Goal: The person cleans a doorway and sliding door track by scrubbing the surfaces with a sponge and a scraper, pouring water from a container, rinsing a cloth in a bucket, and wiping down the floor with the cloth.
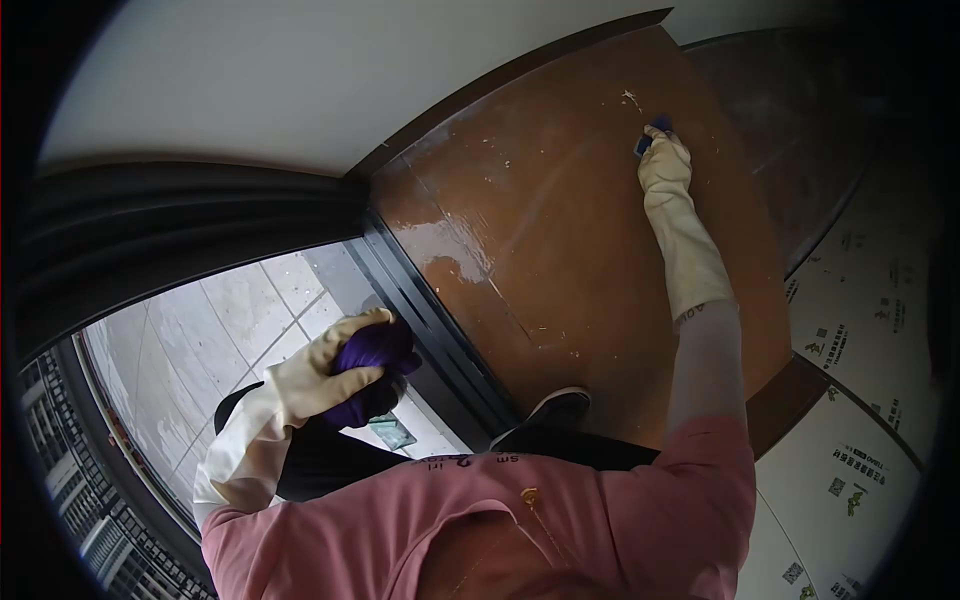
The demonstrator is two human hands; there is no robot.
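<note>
Both my hands wear long cream rubber gloves. My left hand (345, 365) is closed around a bunched purple cloth (372, 355), held above the door track. At the far right of the brown floor (560, 230), my outstretched right hand (665, 165) is closed on a small blue object (642, 146). Some purple shows at its far side, and the fingers hide most of it, so I cannot make out its exact kind. Whitish scraps (629, 98) lie on the floor just beyond the right hand. A shiny wet patch (450, 245) spreads near the track.
A dark sliding-door track (425, 315) separates the brown floor from pale balcony tiles (225, 315). A dark curtain (190, 210) hangs at the left. My shoe (560, 408) rests by the track. Printed protective sheets (850, 450) cover the right side. A greenish flat item (392, 431) lies below my left hand.
</note>
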